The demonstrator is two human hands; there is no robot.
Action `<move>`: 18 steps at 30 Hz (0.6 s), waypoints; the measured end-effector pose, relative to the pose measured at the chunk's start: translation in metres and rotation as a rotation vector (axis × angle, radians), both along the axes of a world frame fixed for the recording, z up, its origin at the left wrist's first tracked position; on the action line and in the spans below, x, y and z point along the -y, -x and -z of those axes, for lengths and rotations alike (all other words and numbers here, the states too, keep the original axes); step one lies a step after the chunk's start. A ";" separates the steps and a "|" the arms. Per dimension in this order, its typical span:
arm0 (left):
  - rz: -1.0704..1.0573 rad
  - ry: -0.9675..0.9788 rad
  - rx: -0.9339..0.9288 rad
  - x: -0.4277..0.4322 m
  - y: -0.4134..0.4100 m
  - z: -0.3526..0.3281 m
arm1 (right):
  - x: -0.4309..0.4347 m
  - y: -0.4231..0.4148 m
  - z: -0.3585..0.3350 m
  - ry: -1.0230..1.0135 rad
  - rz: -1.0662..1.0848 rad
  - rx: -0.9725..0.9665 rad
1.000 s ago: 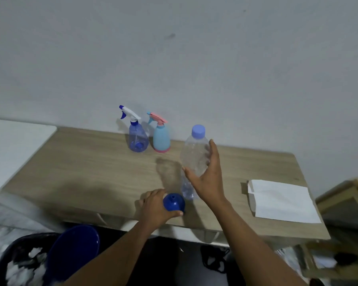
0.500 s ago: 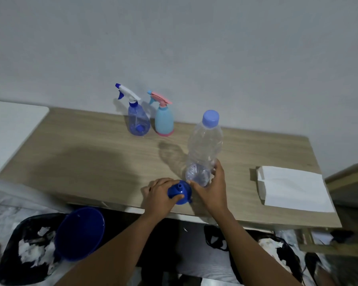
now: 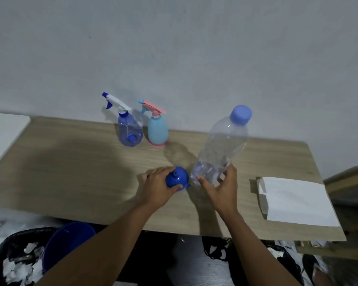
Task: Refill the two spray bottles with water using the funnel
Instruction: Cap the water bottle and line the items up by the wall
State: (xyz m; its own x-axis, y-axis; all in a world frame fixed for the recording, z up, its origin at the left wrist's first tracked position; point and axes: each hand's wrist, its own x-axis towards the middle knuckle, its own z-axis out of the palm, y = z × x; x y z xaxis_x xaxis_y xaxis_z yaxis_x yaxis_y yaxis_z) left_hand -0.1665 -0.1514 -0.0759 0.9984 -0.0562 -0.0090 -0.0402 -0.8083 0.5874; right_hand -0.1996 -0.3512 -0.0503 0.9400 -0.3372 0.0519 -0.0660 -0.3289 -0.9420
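Two spray bottles upright at centre frame against the wall: clear blue (image 3: 130, 131), pale blue with pink trigger (image 3: 157, 129). Lower, blue funnel (image 3: 177, 181) mouth-down on the surface (image 3: 70, 172), left hand (image 3: 157, 187) fingers closed over it. Right hand (image 3: 219, 187) fingers wrapped around tilted water bottle (image 3: 223, 145).

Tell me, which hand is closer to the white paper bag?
The right hand. It holds the base of the water bottle, just left of the white paper bag. The left hand is farther left, on the blue funnel.
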 end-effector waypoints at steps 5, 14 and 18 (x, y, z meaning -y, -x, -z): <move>0.040 0.032 0.118 0.028 -0.088 -0.014 | 0.021 -0.064 -0.002 0.053 0.028 0.027; 0.067 -0.065 0.091 0.057 -0.158 0.011 | 0.030 -0.143 0.027 0.090 0.001 -0.016; 0.056 -0.100 0.033 0.059 -0.162 0.019 | 0.029 -0.155 0.036 0.064 -0.009 -0.003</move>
State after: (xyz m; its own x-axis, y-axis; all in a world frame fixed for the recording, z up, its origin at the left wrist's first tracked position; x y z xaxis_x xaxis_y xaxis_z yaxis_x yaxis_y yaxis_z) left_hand -0.0041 -0.2102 -0.0946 0.9935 -0.1125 0.0151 -0.1048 -0.8586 0.5018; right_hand -0.0448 -0.3806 -0.0858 0.9430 -0.3251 0.0706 -0.0654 -0.3891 -0.9189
